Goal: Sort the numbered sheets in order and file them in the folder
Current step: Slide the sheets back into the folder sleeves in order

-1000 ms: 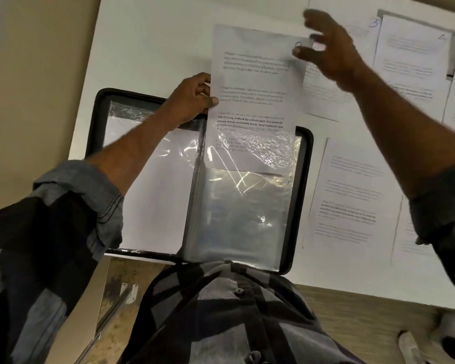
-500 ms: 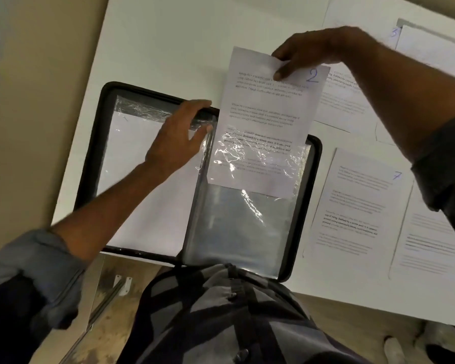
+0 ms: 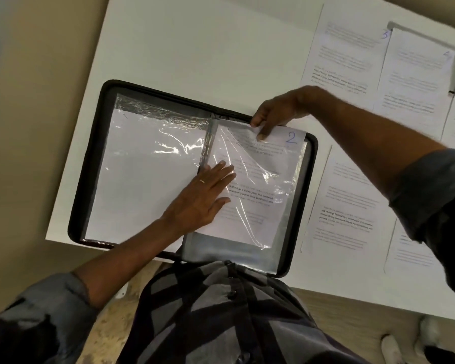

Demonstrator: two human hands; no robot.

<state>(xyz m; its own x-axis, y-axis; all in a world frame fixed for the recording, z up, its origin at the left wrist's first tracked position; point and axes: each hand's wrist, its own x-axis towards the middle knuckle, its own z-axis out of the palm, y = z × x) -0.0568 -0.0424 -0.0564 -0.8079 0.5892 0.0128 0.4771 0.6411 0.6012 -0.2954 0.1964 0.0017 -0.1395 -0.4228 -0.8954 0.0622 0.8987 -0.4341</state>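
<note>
Open on the white bench point(image 3: 195, 48), the black zip folder point(image 3: 93, 158) has its clear right sleeve point(image 3: 221, 252) pinned by the flat-fingered left hand point(image 3: 202, 195). This steadies it while the right hand point(image 3: 273, 114) pinches the white sheet marked 2 point(image 3: 292, 139), nearly fully inside.

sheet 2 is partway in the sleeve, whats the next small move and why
Probably the right hand slides sheet 2 deeper while the left hand holds the sleeve flat: the sheet's top edge sticks out and its lower edge stops short of the sleeve's bottom.
</note>
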